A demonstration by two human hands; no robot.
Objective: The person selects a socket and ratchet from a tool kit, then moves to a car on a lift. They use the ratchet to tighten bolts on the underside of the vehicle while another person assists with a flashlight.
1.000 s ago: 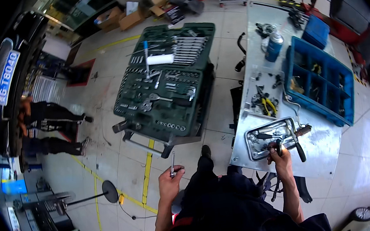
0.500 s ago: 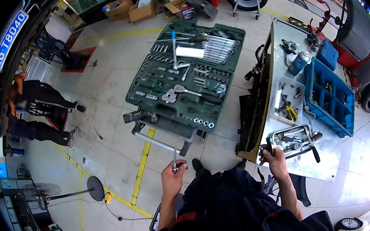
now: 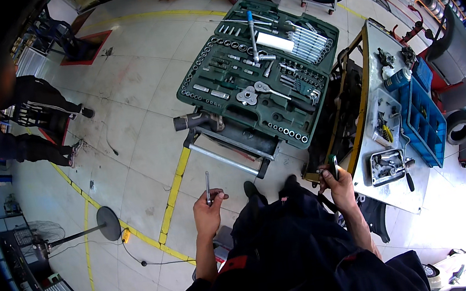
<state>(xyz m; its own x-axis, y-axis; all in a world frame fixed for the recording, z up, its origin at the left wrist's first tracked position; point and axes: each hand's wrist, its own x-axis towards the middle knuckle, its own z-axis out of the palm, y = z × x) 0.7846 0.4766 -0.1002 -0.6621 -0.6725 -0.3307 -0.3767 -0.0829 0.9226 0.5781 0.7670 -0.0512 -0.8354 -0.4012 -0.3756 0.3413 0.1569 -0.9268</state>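
Head view, sole entry. Left hand (image 3: 208, 211), bare: fingers curled, thumb pressed in, pinching a slim, straight, silver metal rod (image 3: 207, 184) that stands roughly upright above the fist. Right hand (image 3: 339, 188), bare: fingers bent and closed around a short, dark, narrow piece (image 3: 334, 161) (its exact kind too small to tell), held just beside the near left corner of a silver sheet-metal table (image 3: 402, 195). Both hands are well apart, in front of the wearer's body.

On the table: a shallow, rectangular, silver metal tray (image 3: 389, 182) of loose tools; a blue plastic bin (image 3: 425, 153) with compartments, near the tray. Ahead of the hands: an open dark-green plastic tool case (image 3: 241, 116), filled with sockets and spanners; a white cylindrical roll (image 3: 275, 43) lying across it; a grey-and-black cylindrical-headed tool (image 3: 198, 120) at its near left edge.
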